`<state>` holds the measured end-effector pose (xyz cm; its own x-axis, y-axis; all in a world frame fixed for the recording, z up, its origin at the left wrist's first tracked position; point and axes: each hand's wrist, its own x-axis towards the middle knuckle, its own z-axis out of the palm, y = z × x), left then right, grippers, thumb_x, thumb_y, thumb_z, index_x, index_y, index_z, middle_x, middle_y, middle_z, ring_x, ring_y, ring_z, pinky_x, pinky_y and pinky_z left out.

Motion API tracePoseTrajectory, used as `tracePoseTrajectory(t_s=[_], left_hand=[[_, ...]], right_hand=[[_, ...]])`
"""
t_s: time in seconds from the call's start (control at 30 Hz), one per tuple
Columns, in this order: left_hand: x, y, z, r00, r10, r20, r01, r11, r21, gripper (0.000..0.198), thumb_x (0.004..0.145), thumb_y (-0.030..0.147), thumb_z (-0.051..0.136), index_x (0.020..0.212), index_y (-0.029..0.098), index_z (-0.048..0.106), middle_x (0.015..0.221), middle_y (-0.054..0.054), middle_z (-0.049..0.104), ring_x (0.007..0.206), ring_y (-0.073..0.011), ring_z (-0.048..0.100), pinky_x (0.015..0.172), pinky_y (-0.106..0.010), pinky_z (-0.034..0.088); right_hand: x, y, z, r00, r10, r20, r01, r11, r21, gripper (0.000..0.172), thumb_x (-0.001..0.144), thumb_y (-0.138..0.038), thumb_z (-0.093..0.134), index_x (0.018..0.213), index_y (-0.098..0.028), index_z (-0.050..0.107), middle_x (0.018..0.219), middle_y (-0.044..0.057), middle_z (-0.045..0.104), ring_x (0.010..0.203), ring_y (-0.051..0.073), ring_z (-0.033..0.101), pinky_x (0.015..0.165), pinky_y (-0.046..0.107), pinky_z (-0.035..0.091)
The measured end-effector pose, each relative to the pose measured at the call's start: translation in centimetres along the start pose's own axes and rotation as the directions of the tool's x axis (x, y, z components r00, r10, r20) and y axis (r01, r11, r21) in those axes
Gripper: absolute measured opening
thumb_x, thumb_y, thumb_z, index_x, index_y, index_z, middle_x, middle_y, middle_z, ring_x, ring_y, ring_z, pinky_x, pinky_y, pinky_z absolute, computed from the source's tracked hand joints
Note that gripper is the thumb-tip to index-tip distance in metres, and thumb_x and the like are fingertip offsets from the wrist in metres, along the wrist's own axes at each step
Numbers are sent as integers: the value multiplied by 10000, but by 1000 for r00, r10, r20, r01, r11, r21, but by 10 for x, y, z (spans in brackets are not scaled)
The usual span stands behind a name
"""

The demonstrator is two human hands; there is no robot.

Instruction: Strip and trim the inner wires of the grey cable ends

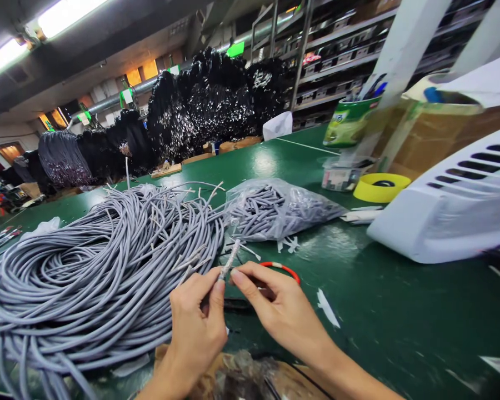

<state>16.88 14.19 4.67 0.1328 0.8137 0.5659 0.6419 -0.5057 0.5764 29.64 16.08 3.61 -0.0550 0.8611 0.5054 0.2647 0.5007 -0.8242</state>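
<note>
A short length of cable with a pale, braided-looking end (232,256) points up between both hands at the centre. My left hand (198,316) pinches its lower part between thumb and index finger. My right hand (270,297) is closed at the same spot, its thumb and index fingertips against the cable's right side. A large coil of grey cables (100,266) spreads over the green table to the left of the hands. Just beyond the hands lies a clear bag of short grey pieces (275,208). A red loop (285,269) shows behind my right hand.
The green table (379,300) holds a white slotted housing (454,205), a yellow tape roll (381,188), a green can of pens (348,122) and a cardboard container (435,130) at right. Brown wrapping (241,375) lies at the near edge. Black cable bundles (212,105) stand behind.
</note>
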Motion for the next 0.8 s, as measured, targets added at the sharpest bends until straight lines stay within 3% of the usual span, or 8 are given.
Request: tracePoseTrajectory(t_s=[0.1, 0.17, 0.3, 0.37, 0.57, 0.8], left_hand=[[0, 1, 0, 1000, 27, -7, -26, 1000, 17, 254, 844, 163, 447, 943, 122, 677, 583, -28, 567, 465, -111, 456, 454, -221, 345], [-1, 2, 0, 1000, 13, -6, -13, 1000, 10, 253, 844, 167, 443, 909, 124, 683, 588, -31, 585, 461, -106, 464, 451, -215, 346], [-2, 3, 0, 998, -53, 15, 53, 999, -2, 266, 846, 188, 435, 826, 129, 694, 562, -28, 605, 453, -108, 489, 433, -213, 338], [-1, 3, 0, 998, -69, 8, 69, 997, -17, 270, 845, 194, 435, 818, 128, 695, 582, -37, 625, 479, -116, 516, 448, -213, 359], [1, 2, -2, 988, -141, -69, 129, 979, -156, 236, 823, 215, 487, 850, 145, 710, 630, -43, 664, 521, -128, 565, 470, -205, 418], [1, 3, -1, 983, -105, -150, 89, 990, -105, 199, 801, 199, 522, 802, 147, 714, 557, -19, 615, 443, -101, 500, 406, -190, 380]], right_hand=[[-1, 0, 1, 1000, -17, -8, 17, 999, 28, 304, 851, -334, 424, 631, -180, 569, 560, 14, 604, 510, 128, 574, 463, 199, 463], [-4, 1, 2, 988, -136, -79, 131, 989, -64, 252, 850, -259, 443, 648, -182, 573, 565, 9, 599, 501, 121, 564, 472, 203, 456], [-10, 3, 4, 859, -488, -154, 419, 843, -337, 147, 834, -130, 476, 738, -176, 577, 615, 23, 619, 554, 130, 582, 534, 224, 454], [-11, 4, 5, 816, -562, -135, 473, 783, -404, 133, 835, -113, 475, 767, -171, 574, 622, 33, 625, 566, 137, 592, 535, 230, 452], [-5, -1, 1, 876, -471, -109, 394, 826, -402, 163, 845, -152, 456, 726, -190, 561, 596, 18, 601, 523, 125, 575, 510, 225, 452], [-5, 0, -4, 861, -493, -122, 401, 808, -432, 158, 836, -159, 472, 735, -205, 584, 622, 24, 635, 544, 135, 598, 524, 238, 465]])
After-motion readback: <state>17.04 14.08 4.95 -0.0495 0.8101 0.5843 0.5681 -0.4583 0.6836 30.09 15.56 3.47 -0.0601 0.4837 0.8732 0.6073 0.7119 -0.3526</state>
